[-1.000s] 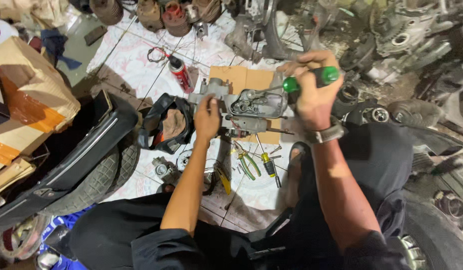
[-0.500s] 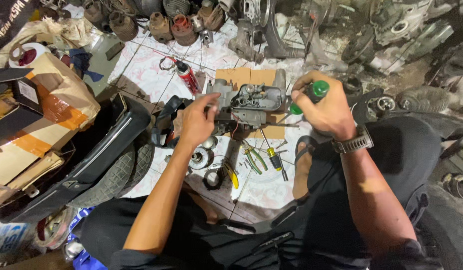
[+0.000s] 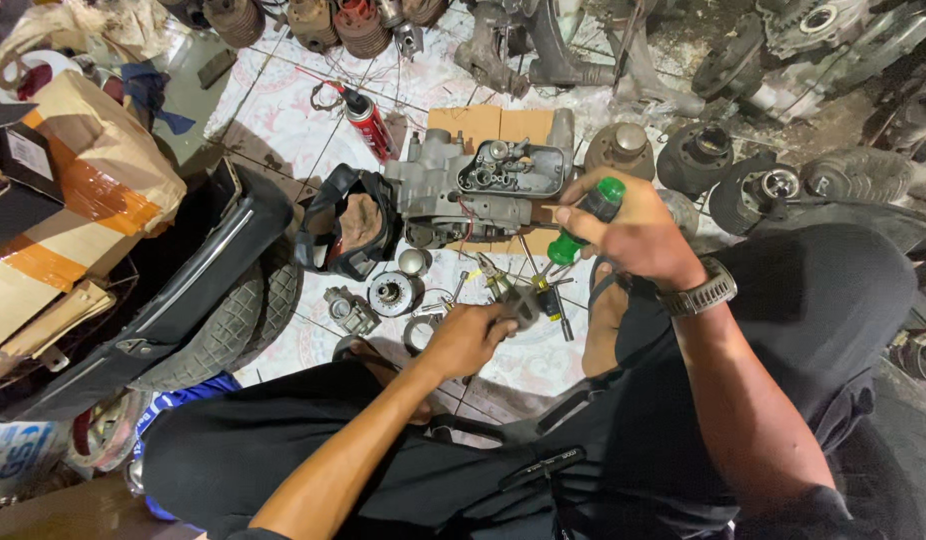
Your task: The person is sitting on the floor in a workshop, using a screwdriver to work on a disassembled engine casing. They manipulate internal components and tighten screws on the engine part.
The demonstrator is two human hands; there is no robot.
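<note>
Floor job here: patterned white tile floor (image 3: 293, 140), pretty grimy, with a flattened piece of cardboard (image 3: 488, 125) laid down as a work mat. The grey engine casing (image 3: 478, 185) sits on that cardboard, cover side up, right in the middle. Around it there's a red spray can (image 3: 368, 120), a black bag (image 3: 343, 230) with a brown rag in it, a small round gear part (image 3: 391, 293), loose pliers and screwdrivers, a tyre (image 3: 223, 320) under a black body panel, and piles of old cylinders and hubs along the top edge.

The right hand (image 3: 633, 225) is closed round a green-handled screwdriver (image 3: 583, 222), shaft pointing at the casing's right end. The left hand (image 3: 473, 338) is down among the hand tools (image 3: 528, 295) on the tile, fingers curled onto something there, but I can't make out exactly which tool it has, or how firm the hold is. The screwdriver tip is hidden too, and the junk along the top is cut off by the frame.

Half a second ago the left hand was up on the casing; now it's dropped to the tool pile. The right hand hasn't let go of the screwdriver.
</note>
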